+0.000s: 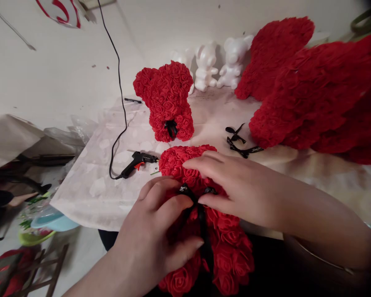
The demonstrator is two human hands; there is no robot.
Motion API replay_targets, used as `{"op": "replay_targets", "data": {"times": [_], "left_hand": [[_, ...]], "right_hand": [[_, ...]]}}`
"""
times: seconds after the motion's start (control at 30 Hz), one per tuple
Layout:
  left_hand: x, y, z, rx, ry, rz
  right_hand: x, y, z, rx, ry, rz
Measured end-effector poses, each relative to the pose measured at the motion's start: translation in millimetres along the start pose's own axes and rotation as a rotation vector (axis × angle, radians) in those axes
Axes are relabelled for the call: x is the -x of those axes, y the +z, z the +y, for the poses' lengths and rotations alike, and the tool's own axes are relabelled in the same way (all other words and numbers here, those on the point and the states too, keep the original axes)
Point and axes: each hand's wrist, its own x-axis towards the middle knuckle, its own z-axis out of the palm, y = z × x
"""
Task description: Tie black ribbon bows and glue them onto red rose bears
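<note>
A red rose bear [230, 239], covered in foam roses, lies at the table's front edge, its lower part toward me. A black ribbon [201, 222] with pale printing is at its neck, with tails hanging down its front. My left hand [160, 222] curls round the bear's left-side body, a fingertip on the ribbon. From the right, my right hand [222, 177] grips the bear's head, fingers over the roses and thumb beside the ribbon. Both hands partly hide the bear. Close to its head lies a black glue gun [139, 162] with an orange trigger.
Another red rose bear [170, 99] stands behind. White foam bears [205, 66] line the wall. Red rose sheets [315, 95] are piled at right, near loose black bows [236, 136]. The glue gun's cord [120, 78] runs up the wall. A blue basin [54, 220] stands below the table.
</note>
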Motion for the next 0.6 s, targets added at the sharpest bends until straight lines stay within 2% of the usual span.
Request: {"op": "replay_targets", "data": {"times": [0.1,0.17,0.3,0.43,0.6], "left_hand": [[2,0.9,0,-0.008,-0.025,-0.003],[4,1.9,0,-0.003,-0.026,0.006],[4,3.7,1,-0.007,-0.022,0.027],[2,6.1,2,-0.030,-0.033,0.077],[3,7.2,3,-0.034,-0.033,0.107]], "right_hand": [[15,-7,-8,-0.088,0.067,0.152],[27,-4,-16,-0.115,0.069,0.191],[37,12,-23,-0.169,0.046,0.067],[33,24,-15,-0.159,0.056,0.031],[26,27,-6,-0.194,0.024,0.002]]}}
